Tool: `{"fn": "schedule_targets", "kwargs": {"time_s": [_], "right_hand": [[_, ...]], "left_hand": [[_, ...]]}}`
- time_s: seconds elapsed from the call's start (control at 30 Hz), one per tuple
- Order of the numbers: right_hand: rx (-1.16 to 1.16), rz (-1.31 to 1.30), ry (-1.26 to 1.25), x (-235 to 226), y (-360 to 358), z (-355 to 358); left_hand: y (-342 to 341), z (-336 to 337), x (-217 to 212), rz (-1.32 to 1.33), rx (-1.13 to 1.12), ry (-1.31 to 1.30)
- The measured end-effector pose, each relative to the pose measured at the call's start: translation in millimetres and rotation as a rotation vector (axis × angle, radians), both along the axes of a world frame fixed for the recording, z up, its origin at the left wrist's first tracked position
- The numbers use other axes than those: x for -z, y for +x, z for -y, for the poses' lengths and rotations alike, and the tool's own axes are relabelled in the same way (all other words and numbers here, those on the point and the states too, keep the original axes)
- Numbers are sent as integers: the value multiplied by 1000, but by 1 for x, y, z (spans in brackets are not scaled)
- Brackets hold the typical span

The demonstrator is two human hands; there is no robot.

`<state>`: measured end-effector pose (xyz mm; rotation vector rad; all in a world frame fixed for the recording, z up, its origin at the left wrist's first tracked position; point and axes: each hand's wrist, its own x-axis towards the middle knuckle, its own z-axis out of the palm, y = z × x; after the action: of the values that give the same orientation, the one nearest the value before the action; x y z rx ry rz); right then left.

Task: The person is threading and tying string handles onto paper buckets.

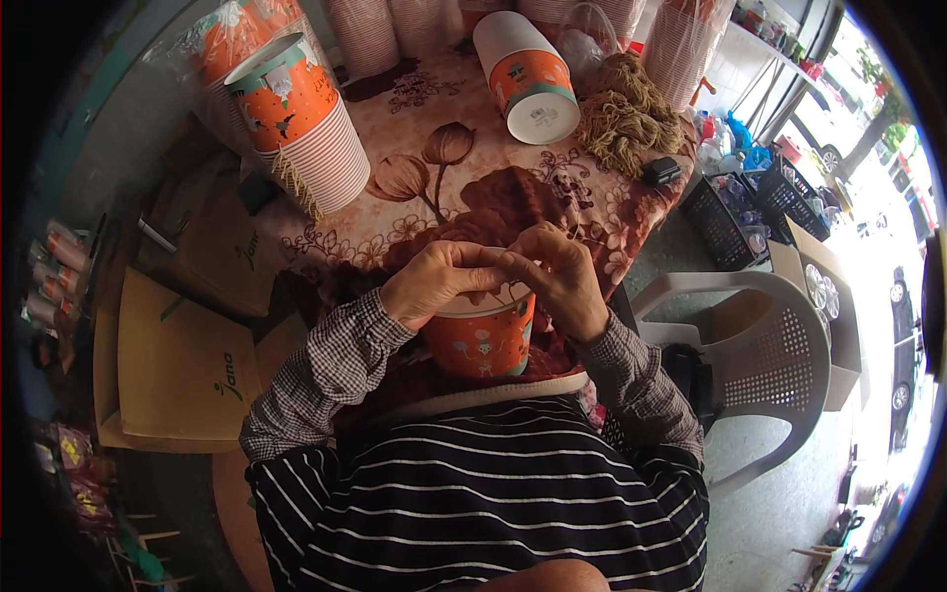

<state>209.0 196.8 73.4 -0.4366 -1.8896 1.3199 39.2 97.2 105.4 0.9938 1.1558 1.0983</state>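
Observation:
An orange paper bucket (pixel 481 345) with small printed figures and a green band at its base stands close to my body, under both hands. Above its rim, my left hand (pixel 444 281) has its thumb and fingers pinched together. My right hand (pixel 562 276) meets it there, fingertips curled in and also pinching. What lies between the fingertips is too small and covered to make out. Farther off, a bundle of tan cord (pixel 626 118) lies heaped beside some tipped-over nested buckets (pixel 530 79). A tall stack of similar buckets (pixel 321 153) leans at the left, tan cord hanging by it.
A flowered cloth covers the table (pixel 404 128). Plastic-wrapped cup stacks (pixel 360 35) line its back. A small black object (pixel 661 171) sits by the right edge. Cardboard boxes (pixel 182 365) stand left; a plastic chair (pixel 769 360) and dark crates (pixel 720 222) are right.

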Motion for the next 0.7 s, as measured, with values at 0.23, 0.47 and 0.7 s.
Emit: {"fn": "schedule_targets", "kwargs": {"time_s": [0.23, 0.47, 0.7], "right_hand": [[-59, 118, -51, -6, 11, 5], [24, 69, 90, -5, 13, 11], [42, 14, 184, -7, 11, 20]], "left_hand": [[-7, 0, 11, 77, -65, 19], [-1, 1, 5, 23, -89, 40], [4, 3, 7, -127, -122, 165]]}}
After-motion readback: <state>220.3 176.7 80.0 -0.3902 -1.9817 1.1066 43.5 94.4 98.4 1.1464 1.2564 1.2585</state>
